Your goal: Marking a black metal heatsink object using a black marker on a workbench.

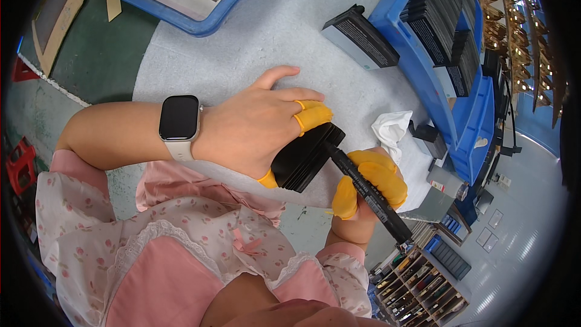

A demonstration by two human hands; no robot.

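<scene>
My left hand, with yellow finger cots on some fingers and a watch on the wrist, grips a small stack of flat black pieces between thumb and fingers. Its index finger points out away from the stack. My right hand, its fingertips also in yellow cots, is closed round a black marker pen. The pen's tip end meets the right side of the stack; whether it touches is too small to tell. Just beyond my right hand lies a crumpled white cloth.
A black and pale-blue box stands on the grey-covered table. Behind it, a blue bin holds many similar black pieces. A blue tray with printed paper sits at the far left. A small black block lies beyond the cloth.
</scene>
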